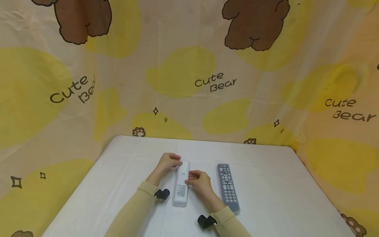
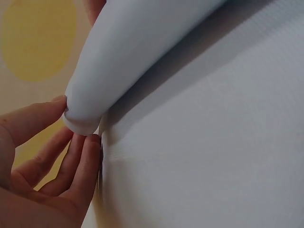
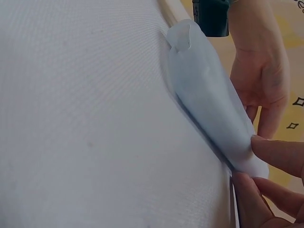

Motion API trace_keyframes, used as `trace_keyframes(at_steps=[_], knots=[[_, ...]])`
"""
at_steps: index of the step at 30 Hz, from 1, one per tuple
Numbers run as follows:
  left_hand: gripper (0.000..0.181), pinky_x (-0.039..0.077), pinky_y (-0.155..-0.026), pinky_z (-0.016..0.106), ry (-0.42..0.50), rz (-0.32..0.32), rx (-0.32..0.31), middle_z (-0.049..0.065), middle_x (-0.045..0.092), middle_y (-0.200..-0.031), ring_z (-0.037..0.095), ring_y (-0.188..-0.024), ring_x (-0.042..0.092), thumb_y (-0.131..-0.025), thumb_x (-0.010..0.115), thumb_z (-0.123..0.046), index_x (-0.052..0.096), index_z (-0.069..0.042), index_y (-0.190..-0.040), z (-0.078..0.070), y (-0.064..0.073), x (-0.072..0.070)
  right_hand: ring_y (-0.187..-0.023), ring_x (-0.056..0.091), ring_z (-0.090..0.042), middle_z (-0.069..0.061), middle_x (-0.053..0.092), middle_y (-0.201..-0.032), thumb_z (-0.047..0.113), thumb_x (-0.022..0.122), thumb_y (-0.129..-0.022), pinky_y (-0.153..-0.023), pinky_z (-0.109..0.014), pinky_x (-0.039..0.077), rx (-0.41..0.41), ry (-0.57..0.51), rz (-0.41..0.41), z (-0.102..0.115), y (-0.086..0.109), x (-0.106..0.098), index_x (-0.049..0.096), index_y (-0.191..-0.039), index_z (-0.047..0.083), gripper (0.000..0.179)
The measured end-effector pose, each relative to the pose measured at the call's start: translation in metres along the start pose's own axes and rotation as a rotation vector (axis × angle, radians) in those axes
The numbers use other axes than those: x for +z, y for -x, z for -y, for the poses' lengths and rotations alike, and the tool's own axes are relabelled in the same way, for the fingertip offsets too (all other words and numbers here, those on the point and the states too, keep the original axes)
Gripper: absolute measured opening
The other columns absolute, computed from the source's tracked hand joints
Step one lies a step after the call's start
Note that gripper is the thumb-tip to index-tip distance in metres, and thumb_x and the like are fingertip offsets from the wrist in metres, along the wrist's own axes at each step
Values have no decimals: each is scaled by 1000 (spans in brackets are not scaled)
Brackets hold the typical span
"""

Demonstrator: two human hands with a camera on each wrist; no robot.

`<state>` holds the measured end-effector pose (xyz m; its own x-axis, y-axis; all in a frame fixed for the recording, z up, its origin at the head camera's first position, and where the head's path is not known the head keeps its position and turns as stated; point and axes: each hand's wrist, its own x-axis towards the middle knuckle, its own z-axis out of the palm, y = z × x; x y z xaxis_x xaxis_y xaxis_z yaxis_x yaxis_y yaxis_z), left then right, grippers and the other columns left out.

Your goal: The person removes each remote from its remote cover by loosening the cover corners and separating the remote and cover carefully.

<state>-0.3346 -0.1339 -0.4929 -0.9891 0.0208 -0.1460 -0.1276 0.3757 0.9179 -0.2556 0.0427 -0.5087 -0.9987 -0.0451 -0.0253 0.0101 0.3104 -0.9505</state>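
A white remote control (image 1: 181,179) lies back side up on the table, its printed label near the close end. At its far end my left hand (image 1: 168,162) pinches the left edge between thumb and fingers. From the other side my right hand (image 1: 201,181) grips the right edge around mid-length. The left wrist view has the left thumb (image 2: 40,116) on the rounded end of the remote, other fingers just below. In the right wrist view, the right thumb (image 3: 280,154) presses the casing, and a loose clear flap (image 3: 183,38) shows at its opposite end.
To the right of my right hand lies a grey remote control (image 1: 228,187), buttons up. Both stand on a white table (image 1: 266,184) with rounded far corners. Behind it hangs a yellow patterned cloth (image 1: 177,72). Black wrist cameras (image 1: 162,194) sit at both cuffs.
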Motion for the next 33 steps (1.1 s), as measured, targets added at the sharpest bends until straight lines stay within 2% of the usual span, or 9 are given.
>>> trace_keyframes(at_steps=[8,15,22,33], knots=[[29,58,-76,34,124,5,21,17,69,-102,20,-82,68,-76,76,-3,68,2,-104,-7,5,-4,-85,68,-18,-13,71,-96,6,80,-72,-74,-27,57,-7,-2,-3,4,2,-2,65,-111,-1,42],[27,55,-80,34,28,-34,122,11,71,-101,20,-90,66,-75,78,-11,72,-6,-100,-17,14,-12,-87,69,-19,-13,71,-98,6,78,-74,-75,-28,57,-29,-9,-43,15,0,-4,66,-111,0,40],[27,54,-81,36,74,-36,177,9,71,-102,19,-89,66,-74,78,-11,72,-8,-100,-25,22,-14,-90,70,-24,-17,70,-100,6,77,-75,-79,-31,57,-83,-51,-76,27,-4,-9,65,-112,-2,39],[24,52,-89,42,55,-57,237,5,71,-101,19,-91,67,-76,78,-10,72,-11,-99,-40,37,-15,-95,69,-26,-18,70,-104,7,75,-78,-80,-31,57,-107,-77,-107,45,-8,-16,64,-113,-1,38]])
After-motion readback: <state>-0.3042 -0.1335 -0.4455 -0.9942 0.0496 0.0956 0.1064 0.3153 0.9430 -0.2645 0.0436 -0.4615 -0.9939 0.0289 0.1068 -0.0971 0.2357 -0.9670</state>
